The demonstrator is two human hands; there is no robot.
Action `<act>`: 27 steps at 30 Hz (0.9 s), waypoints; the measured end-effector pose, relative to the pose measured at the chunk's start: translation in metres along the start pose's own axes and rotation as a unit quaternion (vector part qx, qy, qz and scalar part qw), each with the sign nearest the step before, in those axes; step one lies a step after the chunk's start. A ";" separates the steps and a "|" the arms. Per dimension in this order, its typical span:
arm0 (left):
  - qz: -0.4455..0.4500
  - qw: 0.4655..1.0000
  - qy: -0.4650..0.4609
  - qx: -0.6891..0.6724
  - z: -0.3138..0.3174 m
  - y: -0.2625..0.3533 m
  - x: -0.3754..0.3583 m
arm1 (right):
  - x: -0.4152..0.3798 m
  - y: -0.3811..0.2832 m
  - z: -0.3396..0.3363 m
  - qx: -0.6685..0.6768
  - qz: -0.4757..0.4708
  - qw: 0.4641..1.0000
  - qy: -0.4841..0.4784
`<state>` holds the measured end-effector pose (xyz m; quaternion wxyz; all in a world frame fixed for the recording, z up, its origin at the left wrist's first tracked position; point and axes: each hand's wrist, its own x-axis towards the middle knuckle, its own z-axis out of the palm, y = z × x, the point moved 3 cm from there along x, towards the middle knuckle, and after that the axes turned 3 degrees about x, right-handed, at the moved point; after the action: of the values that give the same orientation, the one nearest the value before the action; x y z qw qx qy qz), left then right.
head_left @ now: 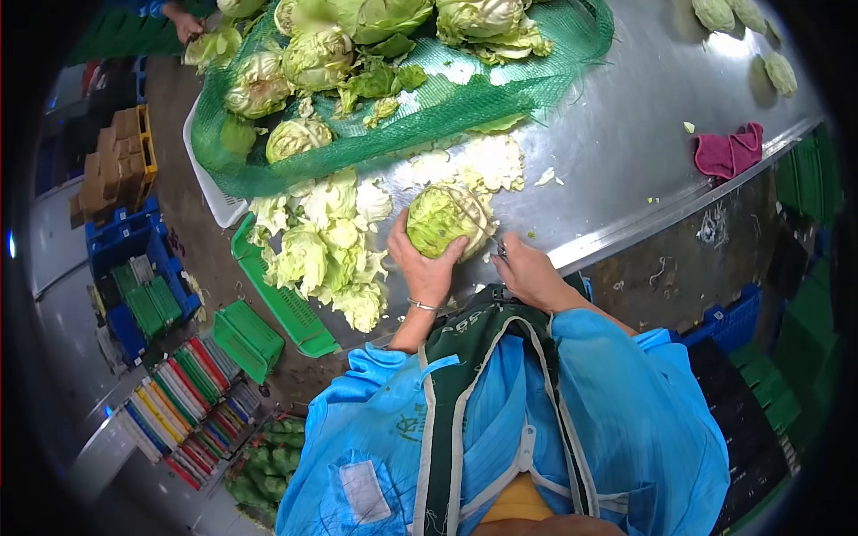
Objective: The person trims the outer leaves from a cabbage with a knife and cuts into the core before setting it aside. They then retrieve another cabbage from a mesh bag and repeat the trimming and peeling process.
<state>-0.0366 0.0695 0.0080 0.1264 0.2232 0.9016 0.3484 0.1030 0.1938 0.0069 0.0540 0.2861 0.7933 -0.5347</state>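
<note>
My left hand (427,259) is wrapped round the near left side of a green cabbage (438,219), holding it above the table's front edge. On the cabbage's right side, my right hand (529,272) grips a knife (492,238); its thin blade lies against the cabbage, and the handle is mostly hidden in my fingers. Loose cabbage leaves (323,246) are heaped to the left of my left hand. Behind the held cabbage, more pale leaf pieces lie beside a green mesh net (393,147) with several cabbages (317,58) on it.
A maroon cloth (728,150) lies on the metal table (617,134) near its right edge. Several trimmed cabbages (715,13) sit at the far right. A green crate (295,304) stands below the leaves. Another person's hand (186,25) shows at the top left.
</note>
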 end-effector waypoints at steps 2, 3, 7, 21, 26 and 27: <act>-0.016 1.000 -0.003 -0.001 0.001 0.000 0.005 | 0.008 0.000 0.001 -0.014 -0.018 1.000 0.004; -0.026 1.000 -0.004 -0.004 0.002 -0.001 0.007 | 0.013 0.003 0.003 -0.021 -0.024 0.999 0.001; -0.059 0.998 -0.010 -0.025 0.002 -0.001 0.015 | 0.039 0.019 0.009 -0.068 -0.044 0.997 0.002; -0.176 0.961 -0.023 -0.212 -0.041 -0.039 -0.030 | 0.059 -0.014 0.015 0.058 -0.020 0.989 -0.131; -0.262 0.856 0.073 -0.439 -0.028 -0.062 -0.032 | 0.055 -0.042 0.006 0.038 -0.043 0.991 -0.121; -0.264 0.851 0.071 -0.448 -0.031 -0.058 -0.034 | 0.058 -0.050 0.004 0.030 -0.046 0.991 -0.126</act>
<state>-0.0372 -0.0037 -0.0067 0.2357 -0.1289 0.6792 0.6830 0.0287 0.2001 0.0234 0.1203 0.1813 0.7763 -0.5917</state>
